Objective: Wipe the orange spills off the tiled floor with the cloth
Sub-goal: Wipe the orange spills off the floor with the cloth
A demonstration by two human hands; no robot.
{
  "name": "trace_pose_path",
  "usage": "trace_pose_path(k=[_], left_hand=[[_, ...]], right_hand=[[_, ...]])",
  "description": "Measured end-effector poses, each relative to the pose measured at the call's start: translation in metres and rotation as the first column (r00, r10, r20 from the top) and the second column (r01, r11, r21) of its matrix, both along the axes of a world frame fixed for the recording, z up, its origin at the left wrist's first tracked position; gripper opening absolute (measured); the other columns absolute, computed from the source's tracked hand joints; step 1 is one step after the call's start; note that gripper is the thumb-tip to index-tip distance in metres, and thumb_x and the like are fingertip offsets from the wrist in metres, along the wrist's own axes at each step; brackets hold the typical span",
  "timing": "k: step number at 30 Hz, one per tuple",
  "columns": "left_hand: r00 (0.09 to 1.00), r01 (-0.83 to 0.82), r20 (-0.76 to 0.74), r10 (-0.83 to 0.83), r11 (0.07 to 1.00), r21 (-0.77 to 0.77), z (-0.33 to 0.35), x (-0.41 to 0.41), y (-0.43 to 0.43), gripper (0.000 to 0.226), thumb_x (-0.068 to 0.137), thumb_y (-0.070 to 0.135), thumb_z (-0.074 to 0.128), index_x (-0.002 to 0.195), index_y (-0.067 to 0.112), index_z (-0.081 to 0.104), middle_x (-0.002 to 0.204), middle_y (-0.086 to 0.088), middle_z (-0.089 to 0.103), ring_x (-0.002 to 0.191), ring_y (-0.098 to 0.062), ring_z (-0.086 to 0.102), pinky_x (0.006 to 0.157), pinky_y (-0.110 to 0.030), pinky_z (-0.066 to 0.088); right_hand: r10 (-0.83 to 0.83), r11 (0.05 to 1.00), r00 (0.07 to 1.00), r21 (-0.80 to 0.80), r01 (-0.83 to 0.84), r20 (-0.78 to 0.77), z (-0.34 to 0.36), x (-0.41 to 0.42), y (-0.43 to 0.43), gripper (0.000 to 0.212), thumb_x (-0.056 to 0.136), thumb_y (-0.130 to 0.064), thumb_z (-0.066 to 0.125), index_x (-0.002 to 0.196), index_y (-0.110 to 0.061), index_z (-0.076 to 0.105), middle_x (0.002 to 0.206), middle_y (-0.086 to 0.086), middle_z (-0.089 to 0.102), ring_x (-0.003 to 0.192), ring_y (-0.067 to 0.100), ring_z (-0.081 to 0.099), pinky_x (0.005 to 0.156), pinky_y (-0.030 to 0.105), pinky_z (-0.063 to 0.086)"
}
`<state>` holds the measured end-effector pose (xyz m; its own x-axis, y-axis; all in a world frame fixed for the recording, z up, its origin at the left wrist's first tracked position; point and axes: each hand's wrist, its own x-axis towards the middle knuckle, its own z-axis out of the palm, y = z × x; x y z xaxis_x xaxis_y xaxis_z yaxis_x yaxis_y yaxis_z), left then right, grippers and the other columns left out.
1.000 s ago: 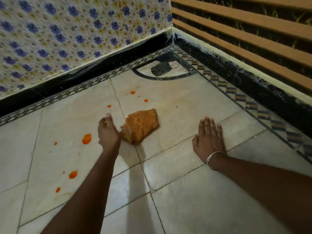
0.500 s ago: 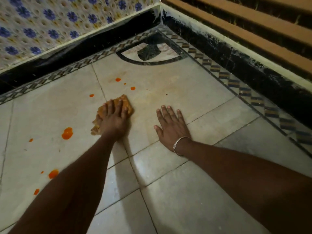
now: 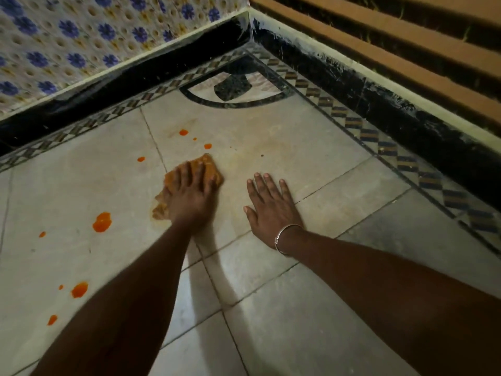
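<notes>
Far left of the tiled floor (image 3: 271,147): several orange spills not yet wiped; the largest blob (image 3: 102,222) lies well left of the cloth, a second sizeable one (image 3: 79,289) nearer the viewer, small drops beside each; judged wet and low, so likely to smear if dragged rather than lifted.

Centre: left hand (image 3: 189,196) flat on the cloth (image 3: 208,169), palm down, fingers spread over it; grip is a press, not a fist; cloth pinned to the floor beneath the palm, its crumpled edges showing past the fingertips and at the wrist side. Cloth is itself orange-brown with a faint pattern; judged soft, light and limp; it will bunch and fold under a push, so best held with a wide flat palm over its middle, or gathered into a pad, not pinched by a corner. Cannot tell how wet it is.

Just beyond the cloth: three small drops (image 3: 183,132) towards the corner, one more (image 3: 141,159) left of the grout line; the nearest sits just beside the cloth's far edge.

Right: right hand (image 3: 271,207) released, fingers flat on bare tile, holding nothing; judged to be bracing body weight; a thin metal bangle (image 3: 284,234) at the wrist. Faint yellowish haze on the tile between cloth and corner; smooth tile looks slippery where damp.
</notes>
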<state>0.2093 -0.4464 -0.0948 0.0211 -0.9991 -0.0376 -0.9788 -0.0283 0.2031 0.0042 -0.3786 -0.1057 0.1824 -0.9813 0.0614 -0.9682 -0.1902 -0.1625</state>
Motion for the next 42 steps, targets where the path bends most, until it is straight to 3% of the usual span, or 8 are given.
trace_pose_path(k=[5,13,20,23,28,37,39,42], left_hand=[[0.946,-0.323,-0.031,0.323,0.946,-0.015,-0.002,-0.021,0.064,0.069,0.105,0.062,0.010,0.166,0.031,0.006,0.175,-0.009,0.000,0.161,-0.034,-0.002,0.123,-0.069,0.006],[0.995,0.083,0.046,-0.084,0.996,0.008,-0.001,-0.044,0.024,0.074,0.100,0.073,0.006,0.165,0.039,-0.001,0.175,0.001,-0.009,0.161,-0.024,-0.012,0.126,-0.059,-0.002],[0.927,-0.375,-0.041,0.374,0.927,-0.018,-0.008,-0.028,0.067,0.071,0.104,0.064,0.008,0.166,0.029,0.003,0.175,-0.011,-0.002,0.161,-0.035,-0.004,0.124,-0.068,0.003],[0.952,-0.306,-0.002,0.306,0.952,0.003,-0.006,-0.063,0.098,0.072,0.103,0.063,0.003,0.166,0.029,0.000,0.175,-0.011,-0.006,0.161,-0.034,-0.009,0.124,-0.067,-0.001],[0.997,0.069,0.042,-0.069,0.998,0.007,0.000,-0.044,0.037,0.070,0.103,0.071,0.008,0.164,0.040,-0.005,0.174,0.001,-0.013,0.160,-0.023,-0.016,0.127,-0.057,-0.005],[0.889,-0.453,-0.059,0.454,0.891,0.028,-0.003,-0.007,0.086,0.072,0.104,0.063,0.008,0.167,0.027,0.005,0.175,-0.014,-0.001,0.160,-0.036,-0.004,0.124,-0.068,0.004],[0.888,-0.456,-0.033,0.458,0.889,0.048,-0.002,-0.039,0.107,0.077,0.100,0.064,0.001,0.166,0.024,-0.003,0.174,-0.015,-0.006,0.160,-0.037,-0.008,0.124,-0.068,0.002],[0.968,-0.250,-0.011,0.250,0.967,0.052,-0.003,-0.064,0.092,0.075,0.102,0.068,0.001,0.165,0.029,-0.009,0.173,-0.010,-0.017,0.159,-0.033,-0.018,0.125,-0.064,-0.007]], right_hand=[[-0.002,1.000,1.000,-0.005,0.002,0.002,0.000,-0.001,0.001,0.071,0.097,-0.047,0.015,0.159,-0.012,0.017,0.166,0.011,0.015,0.154,0.029,0.008,0.123,0.054,0.005],[0.003,1.000,1.000,0.007,-0.003,0.005,0.002,0.000,-0.001,0.072,0.095,-0.045,0.009,0.159,-0.013,0.014,0.167,0.009,0.010,0.155,0.027,0.004,0.123,0.053,0.003],[0.004,1.000,1.000,0.015,-0.004,0.013,0.005,0.000,0.001,0.075,0.093,-0.046,0.005,0.159,-0.012,0.014,0.167,0.009,0.011,0.155,0.028,0.005,0.123,0.053,0.003],[-0.012,1.000,1.000,0.000,0.012,0.027,0.005,0.001,0.000,0.073,0.094,-0.045,0.011,0.159,-0.012,0.019,0.166,0.010,0.016,0.154,0.028,0.009,0.123,0.054,0.006],[0.000,1.000,1.000,-0.011,0.000,0.024,0.003,0.000,-0.001,0.072,0.095,-0.045,0.010,0.159,-0.013,0.017,0.167,0.009,0.013,0.155,0.027,0.007,0.123,0.053,0.004],[-0.010,1.000,1.000,-0.004,0.010,0.022,0.002,0.000,0.001,0.071,0.096,-0.045,0.015,0.158,-0.012,0.021,0.166,0.009,0.018,0.154,0.028,0.011,0.123,0.053,0.007],[-0.013,1.000,1.000,-0.001,0.013,0.018,0.001,0.000,0.001,0.071,0.096,-0.045,0.015,0.158,-0.011,0.021,0.166,0.010,0.019,0.154,0.028,0.012,0.123,0.054,0.009],[-0.014,1.000,1.000,-0.008,0.014,0.010,0.001,0.001,-0.001,0.071,0.096,-0.045,0.013,0.158,-0.011,0.020,0.166,0.010,0.017,0.154,0.028,0.011,0.123,0.054,0.008]])
